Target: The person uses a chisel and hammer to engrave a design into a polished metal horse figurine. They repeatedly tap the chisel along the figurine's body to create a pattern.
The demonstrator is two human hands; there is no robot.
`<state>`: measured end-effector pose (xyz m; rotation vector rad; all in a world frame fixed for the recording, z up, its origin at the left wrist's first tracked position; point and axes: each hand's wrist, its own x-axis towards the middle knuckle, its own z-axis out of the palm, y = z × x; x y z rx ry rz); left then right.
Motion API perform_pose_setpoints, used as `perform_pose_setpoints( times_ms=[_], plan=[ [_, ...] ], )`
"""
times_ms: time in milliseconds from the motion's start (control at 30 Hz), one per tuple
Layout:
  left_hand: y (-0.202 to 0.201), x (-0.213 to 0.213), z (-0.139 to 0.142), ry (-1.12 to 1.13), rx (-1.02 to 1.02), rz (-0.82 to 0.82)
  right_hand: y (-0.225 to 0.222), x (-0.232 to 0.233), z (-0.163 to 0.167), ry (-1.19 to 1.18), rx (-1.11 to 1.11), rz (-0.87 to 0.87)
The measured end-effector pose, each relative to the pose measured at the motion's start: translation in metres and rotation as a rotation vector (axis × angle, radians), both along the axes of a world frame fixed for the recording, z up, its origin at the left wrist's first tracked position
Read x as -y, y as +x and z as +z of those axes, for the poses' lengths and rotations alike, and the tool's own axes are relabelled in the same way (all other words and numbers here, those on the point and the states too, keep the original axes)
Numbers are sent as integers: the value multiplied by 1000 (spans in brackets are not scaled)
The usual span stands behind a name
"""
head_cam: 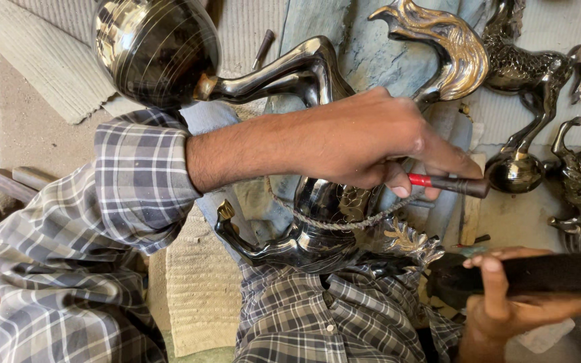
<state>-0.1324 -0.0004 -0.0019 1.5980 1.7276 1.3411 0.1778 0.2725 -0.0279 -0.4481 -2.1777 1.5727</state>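
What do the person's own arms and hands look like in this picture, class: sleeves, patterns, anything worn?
The left arm wears a checked sleeve in grey, white and dark blue, ending near the elbow, so the forearm and left hand are bare. The right hand is bare too, and no sleeve shows at its wrist. No gloves, rings, watch or bands show on either hand.

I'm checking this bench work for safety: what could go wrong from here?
1. The left hand pinches the red-banded tool close to its working end; a mis-hit from the dark mallet in the right hand could catch the fingers.
2. The brass horse rests on the lap under a rope; it might shift, scratching its polished surface.
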Motion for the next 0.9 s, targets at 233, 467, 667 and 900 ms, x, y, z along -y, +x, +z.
perform_pose_setpoints(
  times_ms=[233, 467, 667, 900],
  plan=[
    [3, -9, -9, 82, -99, 8, -3, 4, 12, -267, -165, -223],
    [2, -10, -13, 90, -45, -68, -14, 14, 14, 606, 173, 55],
    [-1, -8, -9, 4, 57, -126, -23, 22, 8, 303, 85, -8],
    [-9, -5, 0, 68, -3, -203, -30, 22, 3, 550, 97, 40]
  ],
)
